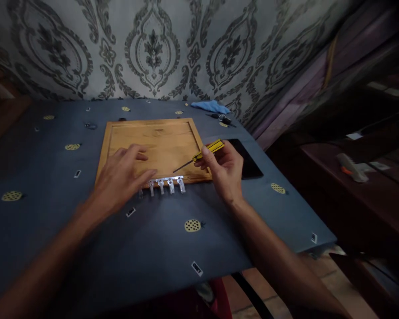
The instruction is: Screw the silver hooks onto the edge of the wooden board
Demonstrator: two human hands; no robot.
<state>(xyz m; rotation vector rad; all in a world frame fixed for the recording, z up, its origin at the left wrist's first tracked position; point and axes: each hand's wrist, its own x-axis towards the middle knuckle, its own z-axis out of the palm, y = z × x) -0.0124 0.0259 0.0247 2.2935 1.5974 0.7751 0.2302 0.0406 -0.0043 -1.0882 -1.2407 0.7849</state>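
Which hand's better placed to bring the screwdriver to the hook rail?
Probably the right hand: it holds the yellow screwdriver, tip near the hook rail. The left hand, at the rail's left end, shows no tool.

Wd. board point(162, 144), hooks point(171, 187) prob. metal

Blue pineapple-print tabletop point(159, 248) holding a framed wooden board point(166, 144); right of the board, a flat black tablet point(251, 164); past the board's far right corner, keys point(224, 118) and a crumpled blue cloth point(211, 106).
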